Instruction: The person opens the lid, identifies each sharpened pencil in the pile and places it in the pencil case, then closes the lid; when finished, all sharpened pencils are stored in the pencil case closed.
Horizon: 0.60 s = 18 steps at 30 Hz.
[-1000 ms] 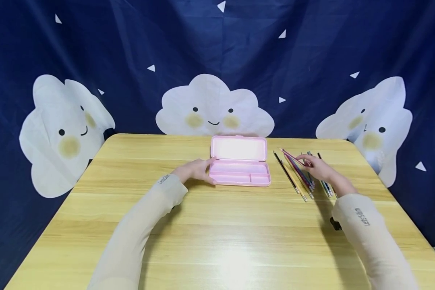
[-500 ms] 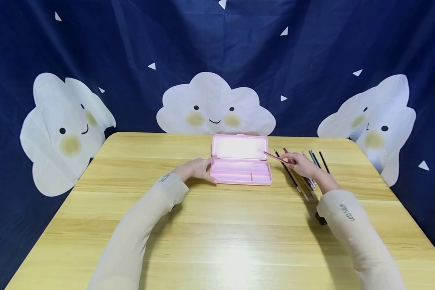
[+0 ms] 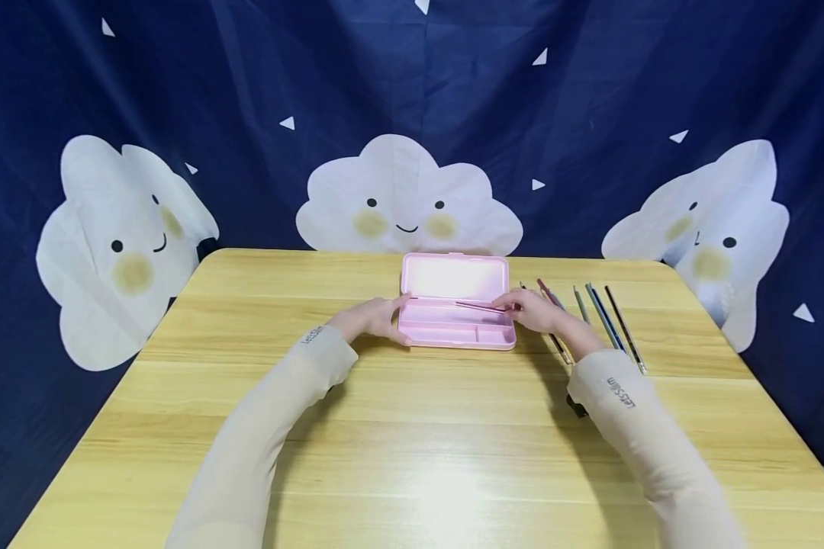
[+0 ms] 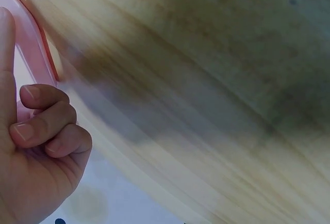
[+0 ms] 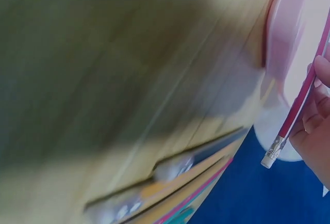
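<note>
- red pencil [image 3: 479, 306], pinched by right hand [image 3: 535, 311] over the far long compartment of the pink pencil case [image 3: 439, 335], tip pointing left; cannot tell whether touching the case
- nearest, wood-grain table [image 3: 384, 442], with a bright patch of glare toward the middle
- left sleeve [image 3: 247, 442] and right sleeve [image 3: 648, 435], both cream with dark lettering by the cuff, stretched from the near edge toward the far half of the table
- loose pencils [image 3: 626, 329] flat on the table, right of the case, partly hidden by right hand and forearm; blue, green and dark ones spread to the right, tips toward the far side
- near half of the case split by a divider, longer compartment at left, small one at right
- left hand [image 3: 371, 319] gripping the left end of the case, thumb toward the near corner, a finger farther back; in the left wrist view, one finger straight, three others curled
- in the right wrist view, metal band and pale eraser [image 5: 267, 161] at the rear end of the red pencil, jutting out past the hand
- lid [image 3: 453, 277] raised at the far side of the case, pale with glare inside
- farthest, dark blue backdrop [image 3: 247, 69] with white triangles and smiling cloud prints [image 3: 408, 179], at left, middle and right
</note>
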{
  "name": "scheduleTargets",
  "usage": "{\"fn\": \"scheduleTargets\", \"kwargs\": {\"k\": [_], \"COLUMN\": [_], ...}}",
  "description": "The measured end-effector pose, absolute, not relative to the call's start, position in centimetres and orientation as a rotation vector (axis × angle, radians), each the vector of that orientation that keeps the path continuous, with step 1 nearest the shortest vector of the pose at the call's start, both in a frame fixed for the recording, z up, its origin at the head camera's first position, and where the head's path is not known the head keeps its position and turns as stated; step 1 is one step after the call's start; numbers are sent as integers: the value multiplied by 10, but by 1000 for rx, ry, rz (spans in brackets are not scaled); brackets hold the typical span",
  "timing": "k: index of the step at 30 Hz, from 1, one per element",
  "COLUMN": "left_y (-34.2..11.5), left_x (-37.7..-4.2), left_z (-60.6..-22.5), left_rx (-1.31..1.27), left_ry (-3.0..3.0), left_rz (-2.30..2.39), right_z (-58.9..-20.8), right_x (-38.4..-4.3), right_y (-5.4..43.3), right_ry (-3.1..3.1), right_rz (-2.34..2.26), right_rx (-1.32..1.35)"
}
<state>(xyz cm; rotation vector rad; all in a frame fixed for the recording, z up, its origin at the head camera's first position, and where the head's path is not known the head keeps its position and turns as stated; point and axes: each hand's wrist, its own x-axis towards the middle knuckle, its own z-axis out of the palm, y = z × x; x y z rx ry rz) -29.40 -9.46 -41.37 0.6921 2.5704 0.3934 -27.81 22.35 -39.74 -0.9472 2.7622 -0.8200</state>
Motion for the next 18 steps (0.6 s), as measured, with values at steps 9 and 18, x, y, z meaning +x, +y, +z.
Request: {"fn": "scheduleTargets", "kwargs": {"k": [9, 18], "left_y": [-93, -93], "left_x": [-293, -292], "left_z": [-413, -410], "left_rx": [681, 667], "left_ry": [2571, 2576], "left_rz": [389, 370], "right_z": [-403, -408], "right_x": [-287, -290], "right_y": [191, 173], "right_ry": [2691, 2618], "right_rz": [-785, -821], "right_rx": [-991, -955]}}
